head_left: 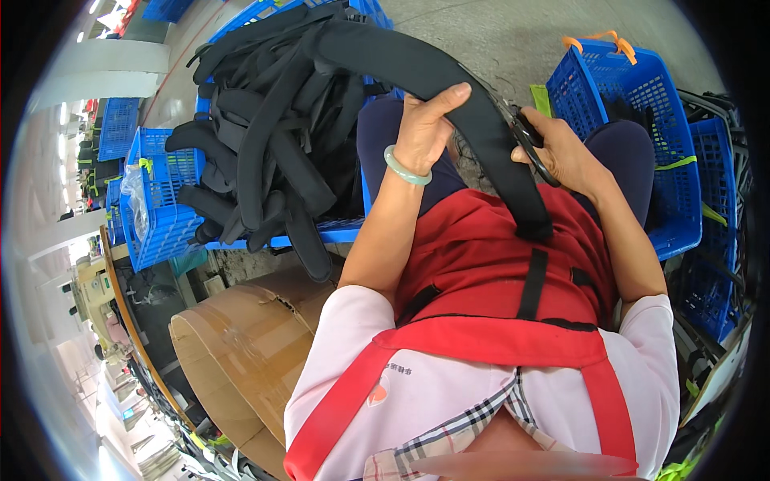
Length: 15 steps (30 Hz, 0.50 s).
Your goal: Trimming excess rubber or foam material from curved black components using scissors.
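A long black padded strap (pixel 449 88) lies across my lap, running from the pile at the upper left down onto my red apron (pixel 481 272). My left hand (pixel 425 128), with a pale green bangle on the wrist, grips the strap from below, thumb on top. My right hand (pixel 561 148) holds black scissors (pixel 529 140) against the strap's right edge. Whether the blades are apart cannot be told.
A blue plastic crate (pixel 160 208) heaped with several black padded straps (pixel 273 120) stands at my left. Another blue crate (pixel 642 104) with orange handles stands at my right, more crates beyond it. A cardboard box (pixel 241 345) sits at the lower left beside a sewing machine table.
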Motion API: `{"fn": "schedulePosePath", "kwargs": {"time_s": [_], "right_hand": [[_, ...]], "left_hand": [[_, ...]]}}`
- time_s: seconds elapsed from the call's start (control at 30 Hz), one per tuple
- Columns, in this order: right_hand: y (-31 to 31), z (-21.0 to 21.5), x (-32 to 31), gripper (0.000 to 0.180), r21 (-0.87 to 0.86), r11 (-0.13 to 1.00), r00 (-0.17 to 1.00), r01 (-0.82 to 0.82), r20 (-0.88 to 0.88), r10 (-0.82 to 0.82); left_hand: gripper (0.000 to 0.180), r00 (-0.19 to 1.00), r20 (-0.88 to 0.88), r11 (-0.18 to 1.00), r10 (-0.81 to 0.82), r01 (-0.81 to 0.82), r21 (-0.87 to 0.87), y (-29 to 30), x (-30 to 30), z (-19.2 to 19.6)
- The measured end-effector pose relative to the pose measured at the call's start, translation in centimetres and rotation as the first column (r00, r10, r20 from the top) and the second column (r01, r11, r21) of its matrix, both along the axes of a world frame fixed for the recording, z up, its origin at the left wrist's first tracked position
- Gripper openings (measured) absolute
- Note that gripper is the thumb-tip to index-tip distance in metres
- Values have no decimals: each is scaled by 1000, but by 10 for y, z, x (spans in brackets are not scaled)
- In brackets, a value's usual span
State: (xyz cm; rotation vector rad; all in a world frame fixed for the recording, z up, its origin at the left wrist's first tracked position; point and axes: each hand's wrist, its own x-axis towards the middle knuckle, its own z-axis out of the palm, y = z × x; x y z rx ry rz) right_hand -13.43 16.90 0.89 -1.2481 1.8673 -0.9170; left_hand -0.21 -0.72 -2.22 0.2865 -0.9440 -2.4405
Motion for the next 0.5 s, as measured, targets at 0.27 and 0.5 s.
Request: {"fn": "schedulePosePath", "kwargs": {"time_s": [0.27,0.5], "right_hand": [[-3,5,-5,60,-72,997,999,-29,14,30],[-8,19,-11,55,-1,998,998,-64,23,64]], "left_hand": [[16,1000,-20,1000,-8,8,-19,3,2,2],[18,996,-40,995,-76,73,-72,2,4,-2]]}}
